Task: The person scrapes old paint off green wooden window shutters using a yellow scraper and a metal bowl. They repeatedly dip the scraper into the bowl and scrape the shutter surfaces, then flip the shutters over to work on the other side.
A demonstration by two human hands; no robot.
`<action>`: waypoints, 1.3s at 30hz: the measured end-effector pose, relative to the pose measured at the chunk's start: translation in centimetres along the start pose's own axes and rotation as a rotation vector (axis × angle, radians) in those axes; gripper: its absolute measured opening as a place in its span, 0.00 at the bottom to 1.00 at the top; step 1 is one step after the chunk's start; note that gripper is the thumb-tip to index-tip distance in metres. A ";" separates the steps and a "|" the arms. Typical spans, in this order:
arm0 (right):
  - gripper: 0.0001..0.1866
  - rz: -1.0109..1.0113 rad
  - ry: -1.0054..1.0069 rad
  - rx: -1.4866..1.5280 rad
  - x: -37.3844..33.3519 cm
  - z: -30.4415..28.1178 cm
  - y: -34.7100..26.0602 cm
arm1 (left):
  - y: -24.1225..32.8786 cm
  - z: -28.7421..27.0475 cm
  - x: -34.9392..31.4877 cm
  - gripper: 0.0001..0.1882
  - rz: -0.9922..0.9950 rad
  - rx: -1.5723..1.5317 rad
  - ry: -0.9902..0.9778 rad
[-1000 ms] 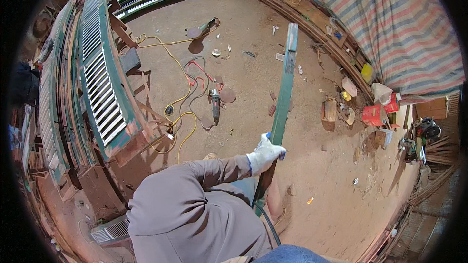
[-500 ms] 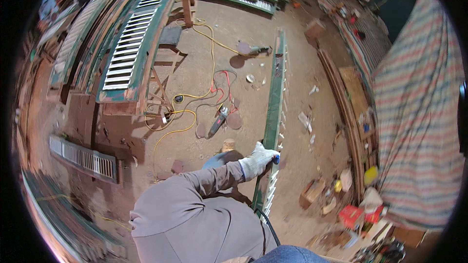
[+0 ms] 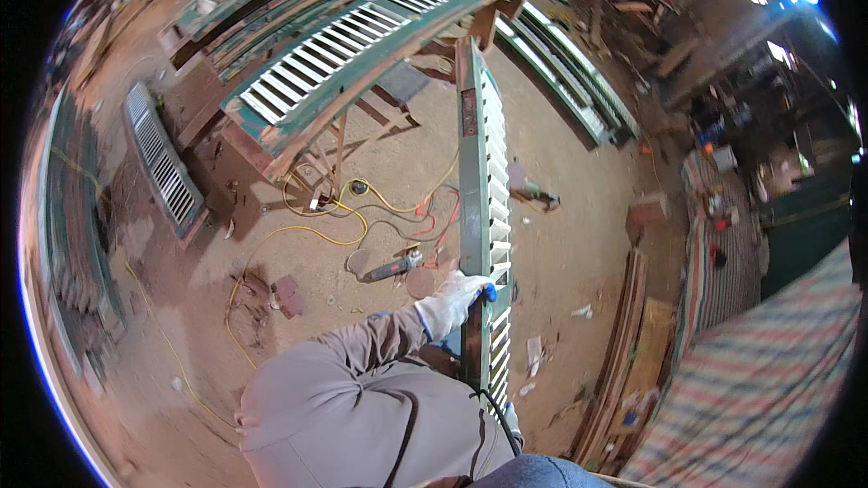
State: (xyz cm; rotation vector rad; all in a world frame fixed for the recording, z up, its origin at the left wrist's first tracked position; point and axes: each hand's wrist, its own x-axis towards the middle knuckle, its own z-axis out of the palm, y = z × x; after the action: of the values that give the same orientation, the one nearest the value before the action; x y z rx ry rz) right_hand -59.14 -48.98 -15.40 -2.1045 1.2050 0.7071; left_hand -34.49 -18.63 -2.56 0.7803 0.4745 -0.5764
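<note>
A long green louvered shutter (image 3: 472, 208) with pale slats runs away from my body, tilted so that its slatted face shows on the right. My left hand (image 3: 452, 301), in a white work glove with blue fingertips, is closed around the shutter's edge about midway along. Low beside the shutter's right side, a small part of my gloved right hand (image 3: 513, 421) shows; its fingers are hidden. In this view the shutter's far end overlaps the end of a bench holding another green louvered shutter (image 3: 318, 61). The near end disappears against my jacket.
An angle grinder (image 3: 393, 267) lies on the floor left of the shutter, among yellow and red cords (image 3: 366, 233). A second power tool (image 3: 535, 194) lies to the right. More shutters lean at far right (image 3: 568, 72) and lie at left (image 3: 163, 158). Boards (image 3: 615, 352) edge a striped sheet.
My view has swung to the right. The shutter has turned to show more of its slatted face, and its far end has come nearer the bench. My left hand keeps its grip.
</note>
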 end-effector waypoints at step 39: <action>0.21 -1.989 0.485 -1.337 40.0 -17.0 -110.4 | 27.1 2.5 36.7 0.22 1.296 -1.105 0.682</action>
State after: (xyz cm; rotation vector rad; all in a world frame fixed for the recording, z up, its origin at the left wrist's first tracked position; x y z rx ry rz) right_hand 58.70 -39.15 -5.54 -2.9470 -1.9055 -0.1967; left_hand 10.73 -16.16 -8.79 0.0502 0.6755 1.1465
